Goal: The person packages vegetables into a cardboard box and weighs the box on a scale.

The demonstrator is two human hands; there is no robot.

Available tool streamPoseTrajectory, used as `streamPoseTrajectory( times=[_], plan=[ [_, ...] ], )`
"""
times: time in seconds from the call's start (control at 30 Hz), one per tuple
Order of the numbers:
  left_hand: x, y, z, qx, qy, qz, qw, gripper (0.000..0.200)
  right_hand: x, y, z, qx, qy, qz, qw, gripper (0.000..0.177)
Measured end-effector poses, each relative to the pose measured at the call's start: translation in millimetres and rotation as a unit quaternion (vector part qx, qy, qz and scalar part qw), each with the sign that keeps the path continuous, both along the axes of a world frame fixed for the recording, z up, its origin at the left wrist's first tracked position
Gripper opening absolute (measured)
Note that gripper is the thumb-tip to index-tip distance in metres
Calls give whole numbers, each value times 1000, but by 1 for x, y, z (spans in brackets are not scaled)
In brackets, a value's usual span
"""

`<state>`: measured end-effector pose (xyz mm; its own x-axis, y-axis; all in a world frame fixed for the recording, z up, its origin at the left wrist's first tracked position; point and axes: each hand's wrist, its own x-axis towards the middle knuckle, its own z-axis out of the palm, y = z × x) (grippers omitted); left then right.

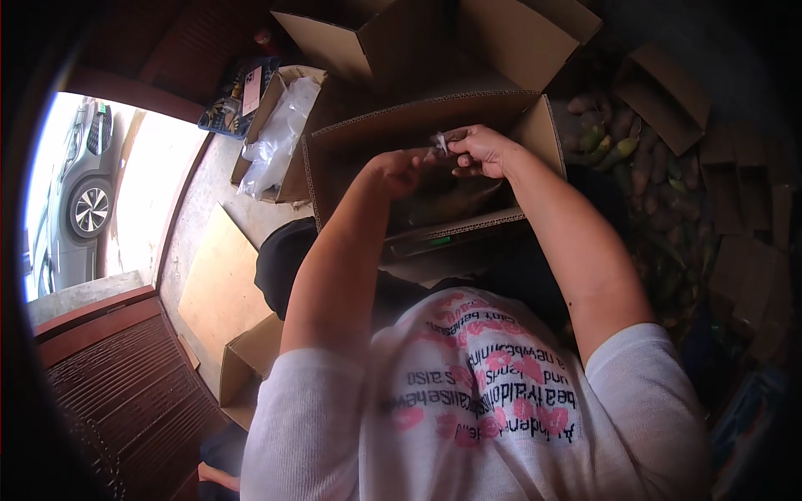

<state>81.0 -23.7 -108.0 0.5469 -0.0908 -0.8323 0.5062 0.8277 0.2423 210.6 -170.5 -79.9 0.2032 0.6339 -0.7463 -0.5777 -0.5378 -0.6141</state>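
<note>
Both hands are over an open cardboard box [434,108] in front of me. My right hand [480,152] pinches a small whitish wisp [441,143] between thumb and fingertips; it looks like thin plastic. Close beside it, my left hand [396,173] has its fingers curled inward, reaching toward the same wisp. What the left fingers grip, if anything, I cannot tell. Below the hands, the box's inside is dark, with a pale, shiny patch [468,200] low in it.
To the left stands a narrow box [313,83] with clear plastic bags [280,134] in it. More open cartons [334,42] are at the back. Brown and green elongated produce [643,167] is heaped at right. A flat cardboard sheet [221,280] lies at left.
</note>
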Motion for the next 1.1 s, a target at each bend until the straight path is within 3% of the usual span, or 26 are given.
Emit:
streamPoseTrajectory(
  times=[0.1,0.3,0.4,0.43,0.5,0.6,0.7,0.9,0.93,0.97,1.03,1.1],
  plan=[
    [1,1,-3,-51,-50,16,997,13,0,3,2,-4,2,18,1000,22],
    [3,-9,4,-1,-29,55,998,9,-10,14,6,-30,-48,107,993,21],
    [6,-17,27,123,23,12,992,8,-7,17,1,-34,-72,135,988,19],
    [5,-15,21,178,-6,-27,984,9,-6,14,4,-37,-76,146,986,19],
    [0,-6,3,287,-64,-102,950,10,-2,10,13,-42,-85,169,981,19],
    [2,-1,28,499,-59,-228,834,14,3,6,25,-9,-27,173,985,21],
    [2,8,4,601,-57,-302,738,28,6,4,15,-13,-3,171,985,25],
    [-1,-4,40,690,61,-350,630,32,14,-8,10,8,-8,206,979,32],
    [-1,-5,38,693,74,-354,624,31,11,-10,18,29,-119,289,949,39],
    [0,-3,36,696,87,-356,618,31,8,-10,23,19,-362,426,829,47],
    [0,-4,29,704,115,-360,602,30,6,-16,23,44,-544,516,660,52],
    [1,-5,24,718,145,-359,578,30,5,-18,37,-30,-584,616,528,51]
  ],
)
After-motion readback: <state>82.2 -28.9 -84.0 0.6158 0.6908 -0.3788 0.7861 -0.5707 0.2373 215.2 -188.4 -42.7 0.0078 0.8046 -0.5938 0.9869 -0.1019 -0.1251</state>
